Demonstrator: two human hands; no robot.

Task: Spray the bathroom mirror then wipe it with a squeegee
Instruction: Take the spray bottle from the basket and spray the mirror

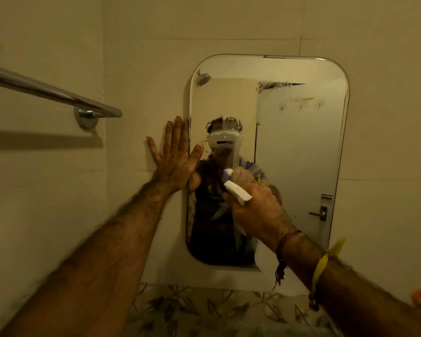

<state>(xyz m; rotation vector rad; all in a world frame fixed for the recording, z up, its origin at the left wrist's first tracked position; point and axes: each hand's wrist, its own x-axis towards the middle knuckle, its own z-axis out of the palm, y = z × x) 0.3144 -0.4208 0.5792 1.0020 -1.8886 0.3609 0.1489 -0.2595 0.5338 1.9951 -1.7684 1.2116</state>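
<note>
White plastic is showing in my right hand, which is wrapping around the spray bottle with its nozzle pointing at the mirror. My left hand is lying spread flat, pressing on the wall at the mirror's left edge. I am judging the glass partly misted, so I should be sweeping upward, covering the drier corners evenly. No squeegee is showing.

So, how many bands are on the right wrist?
2. A thin reddish-brown thread band sits nearest the right hand, which holds the white plastic spray bottle; a yellow cloth band is tied further up the forearm. None looks hidden.
</note>
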